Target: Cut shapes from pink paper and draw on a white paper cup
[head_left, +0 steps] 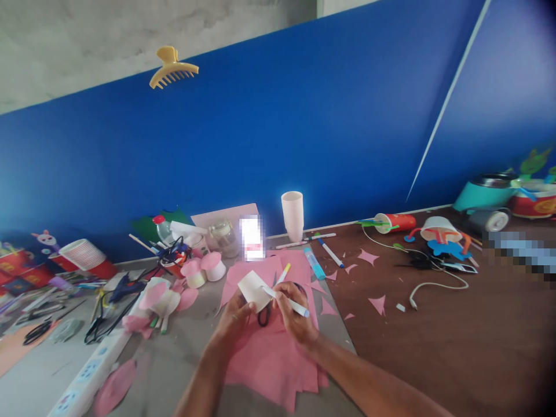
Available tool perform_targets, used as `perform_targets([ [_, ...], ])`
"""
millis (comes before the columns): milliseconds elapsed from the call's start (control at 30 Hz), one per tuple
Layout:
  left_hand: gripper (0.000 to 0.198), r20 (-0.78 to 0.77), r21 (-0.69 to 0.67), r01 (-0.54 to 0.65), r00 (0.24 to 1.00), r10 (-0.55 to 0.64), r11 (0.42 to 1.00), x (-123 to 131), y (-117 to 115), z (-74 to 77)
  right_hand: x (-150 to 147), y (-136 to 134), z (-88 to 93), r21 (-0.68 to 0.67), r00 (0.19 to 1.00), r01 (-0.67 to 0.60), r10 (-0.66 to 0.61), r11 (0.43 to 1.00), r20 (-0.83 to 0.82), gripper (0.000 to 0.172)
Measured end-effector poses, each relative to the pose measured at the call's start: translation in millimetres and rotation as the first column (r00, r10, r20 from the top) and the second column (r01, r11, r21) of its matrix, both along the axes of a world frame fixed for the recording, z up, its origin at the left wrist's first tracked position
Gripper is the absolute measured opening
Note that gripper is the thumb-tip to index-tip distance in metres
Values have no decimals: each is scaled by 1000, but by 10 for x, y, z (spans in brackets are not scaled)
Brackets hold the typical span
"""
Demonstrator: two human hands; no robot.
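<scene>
My left hand (237, 311) grips a small white paper cup (253, 289), which lies tilted on its side in the fingers. In my right hand (292, 310) a white marker (297, 307) is pinched, its tip at the cup's side wall. Whether the tip touches the cup I cannot tell. Under both hands lie sheets of pink paper (269, 362). Scissors (263, 317) rest on that paper, partly hidden by the cup and my right hand. A yellow-and-white marker (284, 274) lies just beyond the cup.
A stack of white cups (292, 217) stands at the blue partition, near a bright phone screen (252, 237). Pink scraps (377, 304), a blue glue stick (314, 263) and a white cable (438, 282) lie rightward. A power strip (89, 370) and pink-covered cups (193, 272) are leftward.
</scene>
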State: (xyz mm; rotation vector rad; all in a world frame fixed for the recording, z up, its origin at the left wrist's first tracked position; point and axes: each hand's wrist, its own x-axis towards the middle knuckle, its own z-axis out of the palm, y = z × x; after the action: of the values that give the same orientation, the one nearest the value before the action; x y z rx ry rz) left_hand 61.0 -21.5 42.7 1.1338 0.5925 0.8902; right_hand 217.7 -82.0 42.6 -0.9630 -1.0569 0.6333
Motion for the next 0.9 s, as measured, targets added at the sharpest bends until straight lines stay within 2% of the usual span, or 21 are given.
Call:
perform_targets([
  [133, 42, 12, 41, -12, 1000, 12, 999, -1, 14, -12, 4, 10, -33, 19, 1000, -4, 4, 1000, 10, 27],
  [400, 48, 35, 39, -32, 999, 31, 999, -9, 17, -40, -16, -23, -139, 73, 992, -39, 30, 997, 123, 18],
  [567, 49, 33, 17, -56, 998, 55, 998, -5, 12, -25, -27, -36, -138, 85, 991, -64, 53, 994, 125, 18],
  [800, 44, 23, 36, -8, 1000, 7, 999, 9, -7, 43, -36, -65, -120, 157, 955, -65, 15, 985, 295, 14],
  [900, 44, 14, 34, -11, 1000, 10, 999, 9, -4, 51, -40, -67, -123, 160, 952, -86, 33, 983, 304, 14],
])
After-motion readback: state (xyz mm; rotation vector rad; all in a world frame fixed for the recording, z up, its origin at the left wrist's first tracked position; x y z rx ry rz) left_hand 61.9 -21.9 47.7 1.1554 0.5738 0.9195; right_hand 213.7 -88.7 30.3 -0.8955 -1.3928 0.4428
